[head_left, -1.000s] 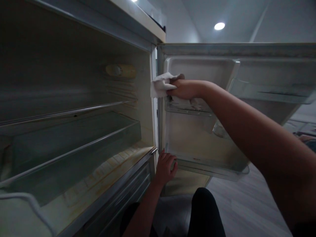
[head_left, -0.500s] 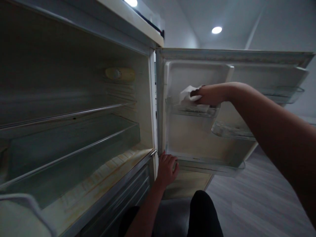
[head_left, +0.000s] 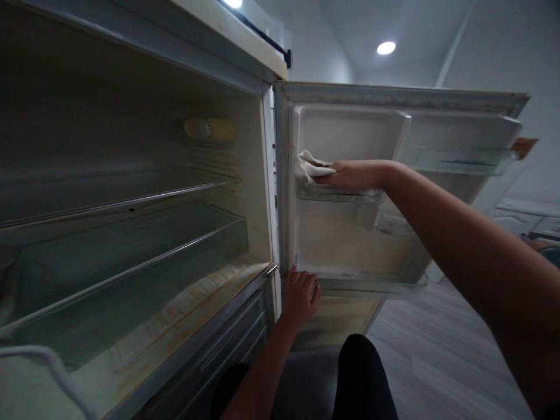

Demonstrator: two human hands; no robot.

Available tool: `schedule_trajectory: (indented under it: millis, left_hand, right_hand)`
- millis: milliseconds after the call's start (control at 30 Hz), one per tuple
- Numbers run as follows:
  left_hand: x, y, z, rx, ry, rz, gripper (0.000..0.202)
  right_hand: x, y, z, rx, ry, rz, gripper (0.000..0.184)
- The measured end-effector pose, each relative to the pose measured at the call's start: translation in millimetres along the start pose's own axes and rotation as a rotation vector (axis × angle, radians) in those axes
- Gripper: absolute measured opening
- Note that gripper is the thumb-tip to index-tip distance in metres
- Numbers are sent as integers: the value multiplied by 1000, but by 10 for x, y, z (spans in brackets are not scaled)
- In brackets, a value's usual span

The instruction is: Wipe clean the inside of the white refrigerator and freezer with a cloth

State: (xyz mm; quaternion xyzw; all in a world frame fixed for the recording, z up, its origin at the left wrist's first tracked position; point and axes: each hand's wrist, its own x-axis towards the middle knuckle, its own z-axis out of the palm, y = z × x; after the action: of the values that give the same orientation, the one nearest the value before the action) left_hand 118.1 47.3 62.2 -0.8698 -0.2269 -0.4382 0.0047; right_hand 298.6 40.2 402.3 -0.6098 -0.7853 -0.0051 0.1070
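Observation:
A white cloth (head_left: 311, 167) is bunched in my right hand (head_left: 350, 175), whose fingers are closed on it. That hand is over the upper left bin (head_left: 341, 195) of the open refrigerator door (head_left: 345, 239), with the cloth close to the door's inner left side. My left hand (head_left: 301, 297) rests at the door's lower corner by the hinge (head_left: 271, 270), its fingers curled over the edge beside the bottom door shelf (head_left: 371, 287). Some of its fingertips are hard to make out.
To the left, the refrigerator interior has glass shelves (head_left: 175, 191) and a stained floor (head_left: 188, 332). A yellowed lamp cover (head_left: 210, 129) is on its side wall. A white curved edge (head_left: 48, 361) shows at lower left. My knee (head_left: 363, 373) is below the door; cabinets (head_left: 516, 219) stand behind.
My right hand has moved left with the cloth along the upper bin, toward the hinge side. The door's far edge has shifted left, showing more room behind. My left hand stays nearly in place.

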Motion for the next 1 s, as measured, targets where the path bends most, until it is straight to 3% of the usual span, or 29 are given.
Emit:
schedule_trajectory:
  millis: [167,233,300,367,433,533,600,900,1000]
  left_hand:
    - [7,6,25,23,-4,-1,12]
    - [6,13,37,28,-1,-2,13]
    - [6,21,45,29,-2,-3,14]
    - [8,24,50,31,-5,1,14]
    - [10,21,53,39,-7,8,13]
    - [9,3,48,51,1,18,12]
    - [8,-12,37,54,14,32,12]
    - [8,-71,-12,33,25,74,11]
    - [-12,-100,12,30,51,86,19]
  right_hand:
    - [-353,124,-269,-38,-19,206,25]
    - [-488,-15,-259,-154,96,240,20]
    - [-586,-213,-97,-292,330,176,25]
    - [-633,-373,198,-412,517,31,31]
    - [-630,-421,542,-508,518,-77,33]
    - [-589,-281,931,-591,471,-108,31]
    - [-596,-126,1036,-602,485,-80,31]
    - [-1170,526,948,-511,541,106,15]
    - [-1424,602,949,-359,692,131,21]
